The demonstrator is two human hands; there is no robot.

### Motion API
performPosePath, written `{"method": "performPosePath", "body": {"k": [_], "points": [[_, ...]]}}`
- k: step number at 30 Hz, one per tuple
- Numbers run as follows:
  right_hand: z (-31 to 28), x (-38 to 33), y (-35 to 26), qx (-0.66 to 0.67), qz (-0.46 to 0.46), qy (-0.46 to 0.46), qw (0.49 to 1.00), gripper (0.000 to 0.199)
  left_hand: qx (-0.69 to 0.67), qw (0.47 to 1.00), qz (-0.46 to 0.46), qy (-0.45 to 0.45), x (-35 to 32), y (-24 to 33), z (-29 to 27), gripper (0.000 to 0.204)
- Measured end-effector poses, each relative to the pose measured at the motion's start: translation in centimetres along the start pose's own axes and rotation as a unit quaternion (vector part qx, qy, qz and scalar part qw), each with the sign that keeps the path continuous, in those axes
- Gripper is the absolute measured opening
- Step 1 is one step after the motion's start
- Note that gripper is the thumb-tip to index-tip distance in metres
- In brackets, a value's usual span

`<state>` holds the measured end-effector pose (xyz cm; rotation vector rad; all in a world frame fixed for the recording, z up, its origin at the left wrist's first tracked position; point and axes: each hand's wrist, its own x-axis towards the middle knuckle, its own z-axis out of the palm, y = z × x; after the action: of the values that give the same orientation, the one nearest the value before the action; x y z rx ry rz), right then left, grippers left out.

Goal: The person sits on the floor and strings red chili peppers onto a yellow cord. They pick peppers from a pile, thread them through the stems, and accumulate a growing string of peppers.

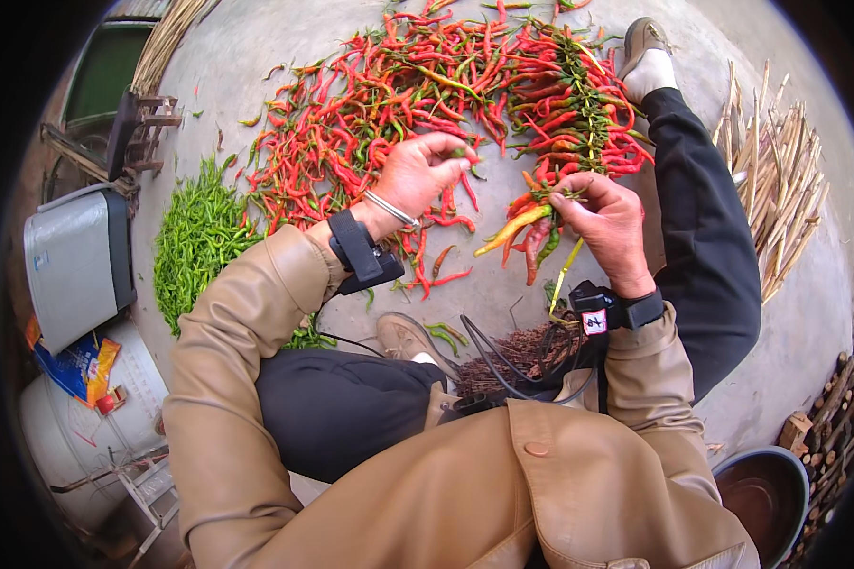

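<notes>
My left hand [416, 180] is closed in a pinch above the loose red chili peppers [318, 152]. A small green piece [458, 153] shows at its fingertips; the rest is hidden by the fingers. To the right, my right hand [605, 216] grips the stems at the near end of a string of chili peppers [593, 119]. Yellow, orange and red peppers hang from that end, with a yellow chili pepper [514, 229] pointing left. A yellow strip [566, 275] dangles below the fingers. The string stretches away across the floor, thick with red pods on both sides.
Green chili peppers [194, 242] lie heaped on the left. Dry stalks [773, 180] are on the right, beyond my outstretched leg. A grey bin [78, 266] and a white barrel [114, 427] stand far left. A basin [764, 493] and stacked wood [840, 427] occupy the lower right.
</notes>
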<state>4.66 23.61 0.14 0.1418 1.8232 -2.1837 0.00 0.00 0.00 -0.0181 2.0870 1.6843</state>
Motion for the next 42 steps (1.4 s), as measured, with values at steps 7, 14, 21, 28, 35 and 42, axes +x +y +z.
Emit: {"method": "performPosePath", "body": {"k": [7, 14, 21, 28, 35, 42], "points": [[1.5, -0.1, 0.4, 0.030, 0.021, -0.024, 0.999, 0.010, -0.010, 0.999, 0.005, -0.046, -2.7, 1.9, 0.5, 0.017], [1.8, -0.7, 0.4, 0.021, 0.015, -0.058, 0.998, 0.013, 0.046, 0.992, 0.030, -0.115, -3.8, 2.6, 2.3, 0.018], [1.8, -0.7, 0.6, 0.014, 0.026, -0.058, 0.998, 0.013, 0.026, 0.986, 0.082, -0.142, -3.9, 2.2, 2.7, 0.020], [2.3, -0.6, 1.5, 0.012, 0.019, -0.093, 0.995, 0.012, 0.217, 0.935, 0.254, -0.118, -3.9, 1.6, 2.5, 0.017], [2.4, -0.7, 1.3, 0.006, 0.021, -0.059, 0.998, 0.012, 0.320, 0.912, 0.248, -0.064, -4.1, 1.9, 2.2, 0.023], [2.9, -0.9, 1.3, 0.012, 0.017, -0.071, 0.997, 0.012, 0.461, 0.826, 0.315, -0.075, -4.7, 2.1, 2.8, 0.028]]}}
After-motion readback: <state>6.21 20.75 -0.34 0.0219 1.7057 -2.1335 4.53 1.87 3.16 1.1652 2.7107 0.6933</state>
